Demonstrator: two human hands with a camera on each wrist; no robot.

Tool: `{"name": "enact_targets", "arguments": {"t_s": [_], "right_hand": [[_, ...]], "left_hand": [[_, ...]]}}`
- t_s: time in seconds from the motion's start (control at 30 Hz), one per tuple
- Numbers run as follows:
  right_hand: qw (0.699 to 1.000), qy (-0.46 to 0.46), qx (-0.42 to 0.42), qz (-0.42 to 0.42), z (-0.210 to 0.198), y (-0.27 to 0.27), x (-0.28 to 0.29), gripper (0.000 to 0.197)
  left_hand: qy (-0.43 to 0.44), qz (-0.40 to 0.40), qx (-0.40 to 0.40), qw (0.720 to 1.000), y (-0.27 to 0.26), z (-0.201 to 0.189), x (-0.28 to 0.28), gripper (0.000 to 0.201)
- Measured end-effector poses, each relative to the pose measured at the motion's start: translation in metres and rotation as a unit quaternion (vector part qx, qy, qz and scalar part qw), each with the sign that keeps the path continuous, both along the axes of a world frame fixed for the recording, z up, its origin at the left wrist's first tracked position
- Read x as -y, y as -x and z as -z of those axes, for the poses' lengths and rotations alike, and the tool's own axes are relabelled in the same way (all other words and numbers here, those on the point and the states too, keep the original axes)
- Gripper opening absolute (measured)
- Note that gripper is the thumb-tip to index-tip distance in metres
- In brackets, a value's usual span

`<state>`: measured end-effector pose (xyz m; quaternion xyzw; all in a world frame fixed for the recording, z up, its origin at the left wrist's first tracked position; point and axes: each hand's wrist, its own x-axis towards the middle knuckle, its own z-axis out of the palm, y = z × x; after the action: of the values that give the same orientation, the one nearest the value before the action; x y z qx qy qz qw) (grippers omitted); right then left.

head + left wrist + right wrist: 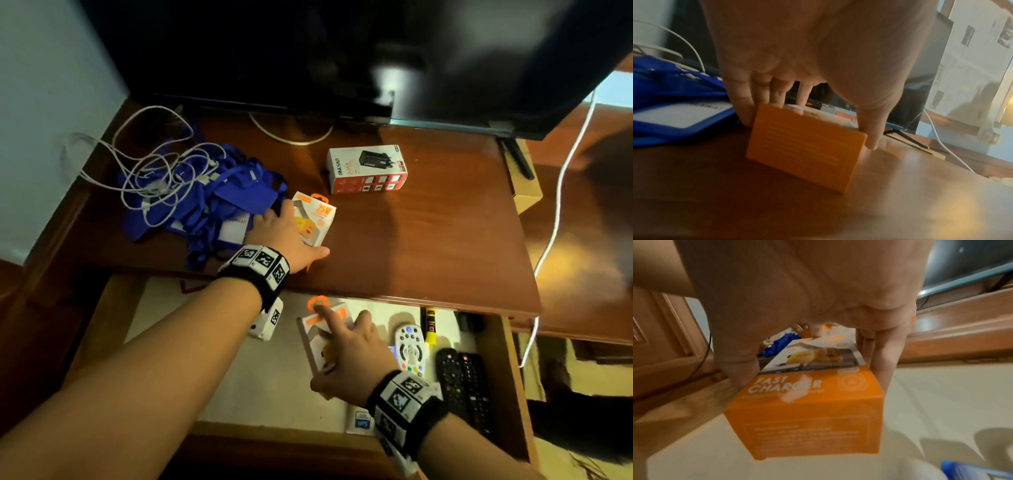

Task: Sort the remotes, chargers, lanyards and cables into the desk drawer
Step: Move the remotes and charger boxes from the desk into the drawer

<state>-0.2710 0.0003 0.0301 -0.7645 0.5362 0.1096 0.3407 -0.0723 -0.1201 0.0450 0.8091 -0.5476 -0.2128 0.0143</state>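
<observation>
My left hand [287,233] grips an orange and white charger box [317,219] on the desk top, thumb on one side and fingers on the other; the same box [805,146] shows in the left wrist view. Down in the open drawer [239,359] my right hand [349,349] holds a second orange "Fast Charger" box [807,402] between thumb and fingers. A red and white charger box [366,169] lies further back on the desk. Blue lanyards [219,202] with tangled white cables [154,171] are heaped at the left. A white remote [409,346] and black remotes [462,380] lie in the drawer's right part.
A dark television [342,51] stands at the back of the desk [428,246]. A white cable [561,192] hangs down the right side. A yellow and black marker [430,323] and a small blue and white packet [361,421] lie in the drawer.
</observation>
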Motion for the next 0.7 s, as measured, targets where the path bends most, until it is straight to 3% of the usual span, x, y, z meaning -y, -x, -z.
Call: {"name": "enact_targets", "arguments": {"t_s": [0.2,0.37,0.57,0.7], "right_hand": [[0.996,-0.055,-0.069,-0.017,0.046,-0.014,-0.013,0.114],[0.989,-0.078,-0.110,-0.061,0.071,-0.022,-0.019,0.115],[0.974,-0.073,-0.146,-0.155,0.092,-0.026,-0.028,0.108],[0.974,-0.067,-0.138,-0.166,0.050,-0.011,-0.014,0.075]], "left_hand": [[-0.005,-0.018,-0.014,1.000,0.008,-0.009,-0.010,0.118],[0.055,0.024,-0.062,0.996,0.015,-0.039,-0.073,0.130],[-0.038,0.093,-0.110,0.989,0.009,-0.029,-0.153,0.131],[-0.115,0.106,-0.091,0.984,0.001,-0.002,-0.175,0.125]]}}
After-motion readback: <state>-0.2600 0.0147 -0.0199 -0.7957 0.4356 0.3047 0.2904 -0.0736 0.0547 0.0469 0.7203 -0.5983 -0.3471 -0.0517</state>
